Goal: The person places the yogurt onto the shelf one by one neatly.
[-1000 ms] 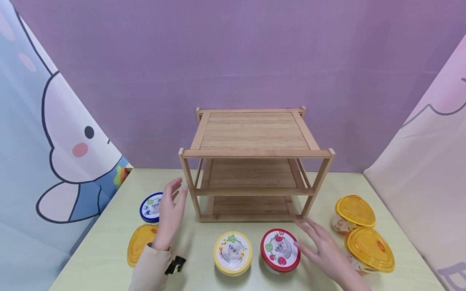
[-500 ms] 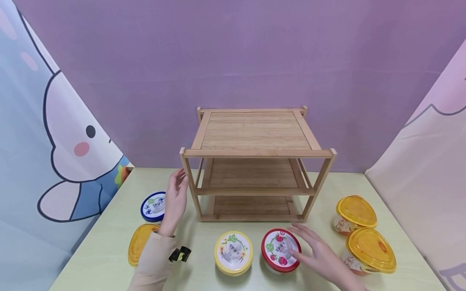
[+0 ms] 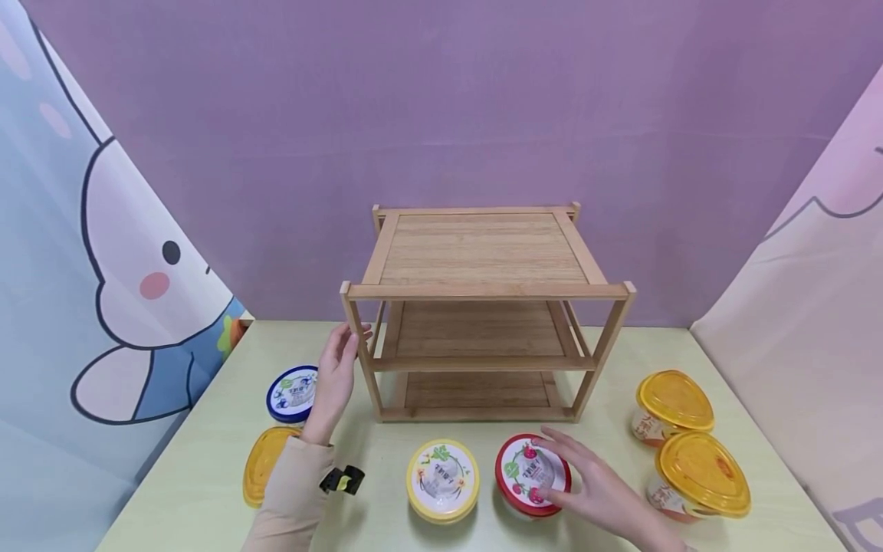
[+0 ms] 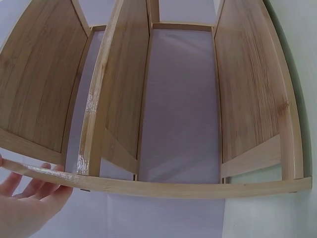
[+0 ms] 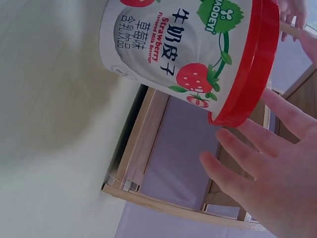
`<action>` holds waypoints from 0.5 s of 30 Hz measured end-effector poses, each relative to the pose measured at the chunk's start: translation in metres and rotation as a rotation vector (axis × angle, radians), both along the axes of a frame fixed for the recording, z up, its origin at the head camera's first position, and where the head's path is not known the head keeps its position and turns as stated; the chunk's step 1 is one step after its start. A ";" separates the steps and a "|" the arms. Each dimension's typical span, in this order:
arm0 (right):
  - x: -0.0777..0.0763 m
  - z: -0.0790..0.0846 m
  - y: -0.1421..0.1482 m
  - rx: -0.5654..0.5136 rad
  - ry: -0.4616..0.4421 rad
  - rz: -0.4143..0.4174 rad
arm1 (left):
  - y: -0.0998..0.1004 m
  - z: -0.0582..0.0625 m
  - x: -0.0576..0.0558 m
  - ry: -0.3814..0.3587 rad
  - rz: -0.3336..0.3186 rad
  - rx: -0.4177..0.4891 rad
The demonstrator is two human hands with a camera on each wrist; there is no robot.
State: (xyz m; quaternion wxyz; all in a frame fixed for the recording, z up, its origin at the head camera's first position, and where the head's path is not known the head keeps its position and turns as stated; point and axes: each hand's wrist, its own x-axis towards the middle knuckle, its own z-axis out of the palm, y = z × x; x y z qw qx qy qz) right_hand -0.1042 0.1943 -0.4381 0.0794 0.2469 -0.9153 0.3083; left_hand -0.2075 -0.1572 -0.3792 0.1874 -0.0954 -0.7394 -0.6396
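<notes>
A three-tier wooden rack [image 3: 490,249] stands at the back middle of the table. My left hand [image 3: 334,379] holds its left front post, thumb in front and fingers passing behind; the left wrist view shows those fingers [image 4: 55,196] at the wood. On the right, my right hand [image 3: 589,483] is spread at a red-lidded tub of strawberry milk drink [image 3: 516,460], thumb and fingers over the lid in the head view. In the right wrist view, its fairly straight fingers [image 5: 252,134] are beside the red lid rim, and the tub [image 5: 163,54] stands on the table.
A yellow-lidded round tub [image 3: 442,483] stands left of the red one. Behind my left arm are a blue-lidded tub [image 3: 293,391] and an orange-yellow lidded tub [image 3: 265,464]. Two more orange-yellow lidded tubs [image 3: 674,399] stand at the right. A purple curtain [image 3: 469,100] hangs behind.
My left hand has moved to the rack's left front post and taken hold of it. My right hand has shifted left, from beside the red-lidded tub to over its lid.
</notes>
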 end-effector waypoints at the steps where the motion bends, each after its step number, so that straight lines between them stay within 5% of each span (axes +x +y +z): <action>1: 0.000 0.000 0.000 -0.001 -0.008 0.004 | 0.000 0.000 0.000 -0.001 -0.001 -0.002; 15: 0.000 -0.006 -0.005 0.030 -0.025 0.028 | -0.001 0.001 -0.001 -0.044 -0.026 0.004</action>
